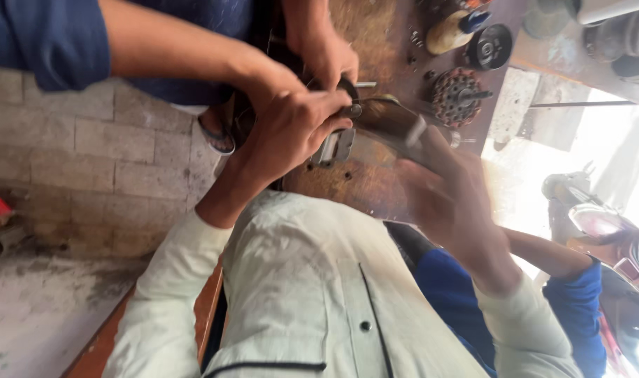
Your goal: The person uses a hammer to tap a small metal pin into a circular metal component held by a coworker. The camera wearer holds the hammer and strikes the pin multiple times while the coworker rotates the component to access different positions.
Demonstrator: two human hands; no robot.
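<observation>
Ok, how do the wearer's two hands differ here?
The left hand is sharp, the right hand blurred. The left hand is curled shut on the metal part; the right hand's grip is too blurred to tell. Both are bare, over the rusty bench, with pale sleeves.

The person wears a pale grey-green shirt, long-sleeved and creased, filling the lower middle of the frame. A dark stud sits by a stitched seam on the chest, and a dark piped edge runs along the bottom. Both cuffs end above bare wrists.
</observation>
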